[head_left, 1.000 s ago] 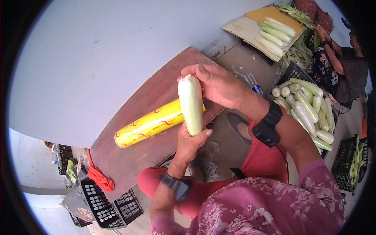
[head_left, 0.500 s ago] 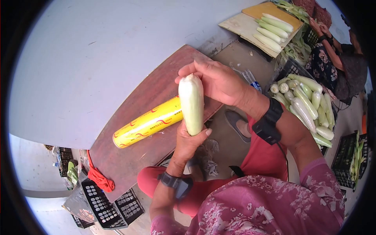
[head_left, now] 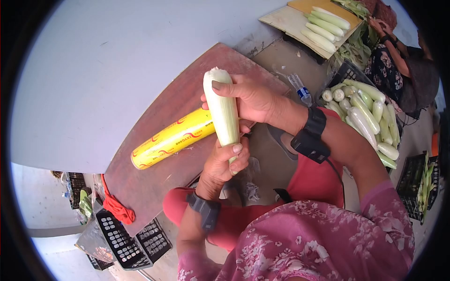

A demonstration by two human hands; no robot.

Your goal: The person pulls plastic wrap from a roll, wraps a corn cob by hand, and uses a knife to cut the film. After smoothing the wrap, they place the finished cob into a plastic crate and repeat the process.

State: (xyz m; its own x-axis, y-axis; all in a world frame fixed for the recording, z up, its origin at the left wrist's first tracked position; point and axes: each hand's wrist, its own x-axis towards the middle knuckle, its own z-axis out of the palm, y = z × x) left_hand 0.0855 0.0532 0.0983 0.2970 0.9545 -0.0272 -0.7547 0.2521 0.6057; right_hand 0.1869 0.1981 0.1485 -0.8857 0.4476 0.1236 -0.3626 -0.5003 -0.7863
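Note:
An ear of corn (head_left: 221, 112), in a smooth pale green husk, stands nearly upright between my two hands. My left hand (head_left: 222, 161) is closed around its narrow lower end. My right hand (head_left: 251, 98) wraps the upper part, thumb across the front and fingers partly hidden behind. The blunt, rough butt end points up and away from me. Just behind and left of the corn, a yellow roll of cling film (head_left: 171, 139) with red and black print lies on the reddish board (head_left: 140, 180).
At right, a black crate (head_left: 349, 70) holds several husked ears, some film-wrapped. More ears (head_left: 326, 28) lie on a board at the back. A water bottle (head_left: 302, 91) is on the floor. Another person's hands (head_left: 379, 28) work at upper right. A red cloth (head_left: 117, 208) hangs over the board's edge.
My right hand has moved from the corn's top to grip its side, with the thumb now across it. My left hand holds nearer the tip, and the corn sits slightly higher and left.

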